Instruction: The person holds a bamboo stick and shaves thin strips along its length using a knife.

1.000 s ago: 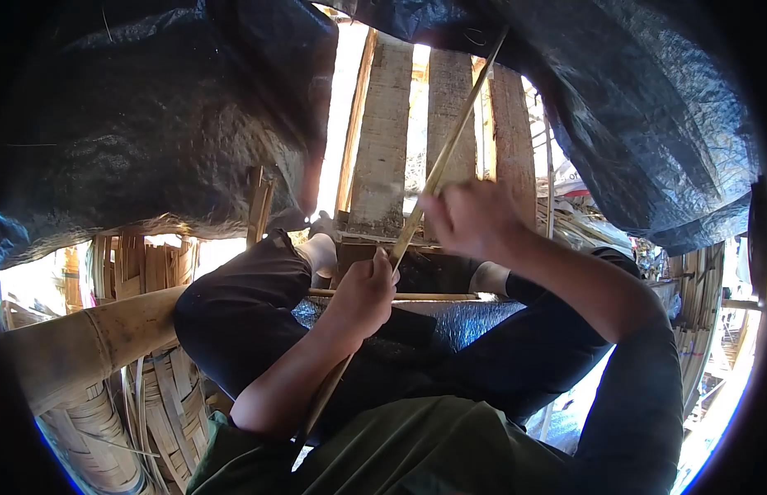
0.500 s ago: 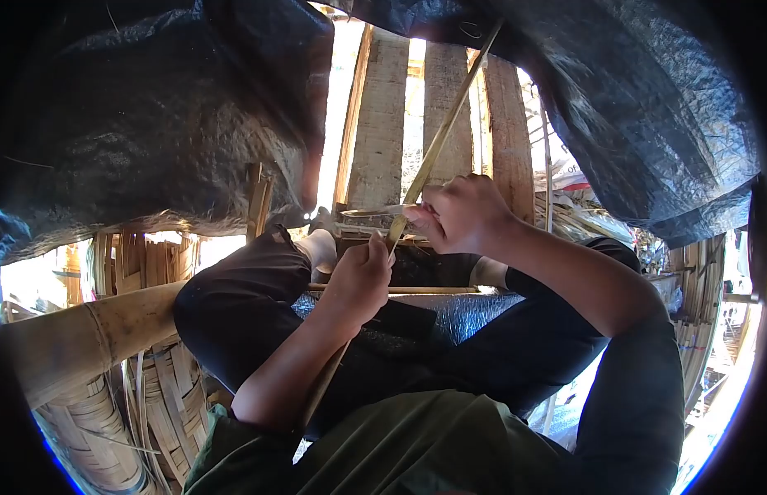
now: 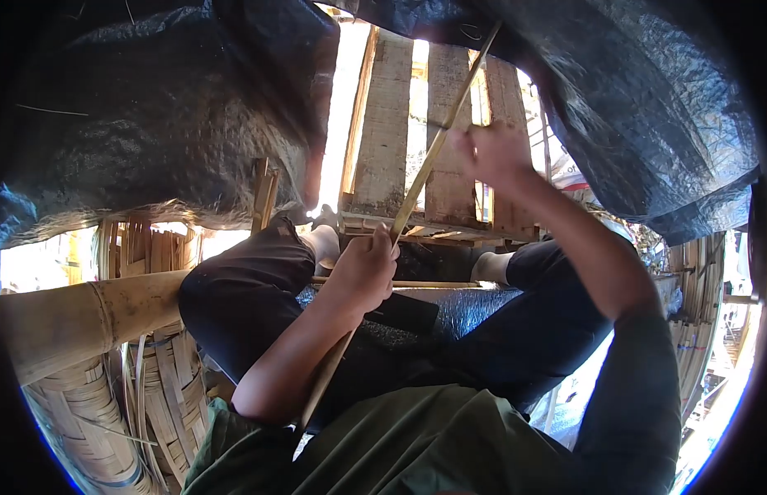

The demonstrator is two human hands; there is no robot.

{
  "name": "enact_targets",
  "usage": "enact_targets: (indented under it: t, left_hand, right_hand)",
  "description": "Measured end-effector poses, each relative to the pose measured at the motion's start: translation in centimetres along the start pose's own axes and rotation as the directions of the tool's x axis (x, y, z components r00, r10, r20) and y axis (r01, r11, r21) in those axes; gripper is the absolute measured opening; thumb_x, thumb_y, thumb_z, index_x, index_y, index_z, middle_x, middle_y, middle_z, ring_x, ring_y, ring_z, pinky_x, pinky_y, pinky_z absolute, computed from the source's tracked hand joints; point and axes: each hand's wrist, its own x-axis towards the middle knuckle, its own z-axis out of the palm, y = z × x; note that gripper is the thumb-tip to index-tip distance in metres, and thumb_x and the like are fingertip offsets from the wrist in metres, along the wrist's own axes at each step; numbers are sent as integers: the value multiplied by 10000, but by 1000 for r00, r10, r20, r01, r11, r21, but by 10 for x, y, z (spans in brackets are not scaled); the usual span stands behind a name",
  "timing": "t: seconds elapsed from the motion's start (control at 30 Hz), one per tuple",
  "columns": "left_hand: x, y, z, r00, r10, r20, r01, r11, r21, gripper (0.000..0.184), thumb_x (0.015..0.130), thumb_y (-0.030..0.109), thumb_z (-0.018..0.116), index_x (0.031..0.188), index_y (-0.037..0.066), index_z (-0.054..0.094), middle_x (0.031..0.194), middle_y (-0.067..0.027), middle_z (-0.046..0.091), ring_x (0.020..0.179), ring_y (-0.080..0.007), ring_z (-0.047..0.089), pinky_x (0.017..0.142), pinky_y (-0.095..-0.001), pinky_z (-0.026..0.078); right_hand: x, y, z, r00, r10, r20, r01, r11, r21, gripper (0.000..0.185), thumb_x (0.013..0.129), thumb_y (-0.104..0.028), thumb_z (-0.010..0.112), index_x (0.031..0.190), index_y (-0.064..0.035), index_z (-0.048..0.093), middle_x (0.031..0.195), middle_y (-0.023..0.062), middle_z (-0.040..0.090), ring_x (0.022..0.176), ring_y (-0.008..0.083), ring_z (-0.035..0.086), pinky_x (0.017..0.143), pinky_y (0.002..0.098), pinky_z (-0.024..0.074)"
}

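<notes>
Strip: a long, pale strip (image 3: 433,157) ran diagonally, its top end high in front of the wooden boards (image 3: 383,124), its lower part passing under the left forearm toward the green shirt (image 3: 383,437).
Left hand: the left hand (image 3: 367,268) had its fingers closed around the strip, above the lap.
Right hand: the right hand (image 3: 495,155) was raised beside the strip's upper part, fingers curled; blur hid the exact grip, but a thin blade (image 3: 437,125) projected from it and crossed the strip.
Surface: the strip was held up in the air rather than laid on a counter; under and between the dark trousers (image 3: 243,297) lay a shiny silvery sheet (image 3: 478,313), with a flat dark object (image 3: 406,313) near its middle.
Stick: a slim, light stick (image 3: 433,285) lay crosswise at the sheet's far edge, near the feet.
Boards: they stood side by side beyond the feet, bright light showing through the gaps.
Sheeting: black plastic (image 3: 152,107) hung at the upper left, and more crinkled plastic (image 3: 664,124) at the upper right.
Left side: a thick bamboo pole (image 3: 103,318) reached to the knee, above woven bamboo work (image 3: 94,425).
Right side: upright bamboo slats (image 3: 701,305) stood near the edge of view, against glaring daylight.
</notes>
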Motion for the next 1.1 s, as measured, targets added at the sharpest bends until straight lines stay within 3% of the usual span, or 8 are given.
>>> enact_targets:
  t: [0.2, 0.27, 0.4, 0.47, 0.6, 0.87, 0.93, 1.1]
  left_hand:
    - [3, 4, -3, 1000, -29, 7, 29, 1000, -10, 451, 1030, 382, 304, 684, 110, 404, 526, 39, 322, 371, -86, 311, 339, -265, 265]
    - [9, -3, -5, 1000, -10, -7, 10, 1000, 0, 471, 1028, 360, 326, 657, 88, 425, 522, 28, 358, 399, -90, 357, 367, -277, 289]
    - [18, -18, -7, 985, 171, -26, -161, 963, 214, 474, 1031, 352, 316, 675, 69, 448, 543, 21, 385, 409, -90, 363, 383, -279, 306]
    - [17, -16, -6, 983, 181, -12, -174, 959, 223, 475, 1032, 350, 315, 680, 63, 455, 550, 20, 395, 412, -89, 366, 387, -280, 311]
    - [9, -3, 3, 999, 7, -39, -3, 994, 105, 451, 1031, 381, 301, 691, 104, 407, 539, 36, 344, 374, -82, 322, 341, -262, 278]
    - [-1, 9, 5, 991, -117, 70, 125, 985, -120, 414, 1026, 407, 288, 718, 147, 382, 526, 55, 287, 331, -73, 249, 278, -241, 216]
    - [-3, 9, 6, 988, -148, 34, 150, 987, -62, 410, 1027, 402, 282, 722, 150, 387, 522, 57, 288, 330, -71, 234, 276, -235, 198]
    - [0, 10, -9, 965, -204, 167, 235, 952, -197, 412, 1021, 399, 263, 722, 143, 383, 526, 59, 281, 351, -73, 245, 298, -248, 216]
  right_hand:
    - [-24, -45, -19, 982, 155, 112, -179, 950, 257, 568, 990, -339, 399, 554, -15, 564, 452, 173, 502, 439, 353, 567, 494, 451, 494]
    - [-41, -61, -9, 987, -103, -122, 135, 946, 294, 550, 979, -315, 408, 547, -18, 572, 424, 161, 485, 403, 353, 551, 454, 453, 484]
    - [-22, -34, -7, 999, -19, -34, 29, 943, 331, 533, 970, -287, 399, 542, -27, 579, 419, 165, 489, 386, 353, 548, 438, 456, 485]
    - [-4, -15, 3, 977, 94, -194, -53, 977, 208, 517, 943, -265, 420, 499, -39, 560, 427, 168, 506, 366, 340, 543, 395, 416, 482]
    - [-28, -46, -14, 999, 33, -1, -31, 951, 308, 503, 937, -253, 413, 510, -30, 558, 453, 197, 515, 425, 382, 563, 477, 456, 508]
    - [-9, -16, 7, 966, 97, -238, -46, 976, 211, 469, 889, -202, 458, 443, -63, 502, 423, 151, 513, 367, 308, 548, 433, 415, 499]
    - [-24, -32, 7, 980, -87, -182, 130, 961, 243, 469, 879, -232, 469, 448, -52, 510, 434, 159, 522, 372, 323, 550, 439, 418, 504]
    - [6, -4, 7, 971, 138, -195, -81, 958, 273, 447, 891, -238, 418, 501, -40, 509, 461, 195, 514, 427, 381, 559, 490, 461, 501]
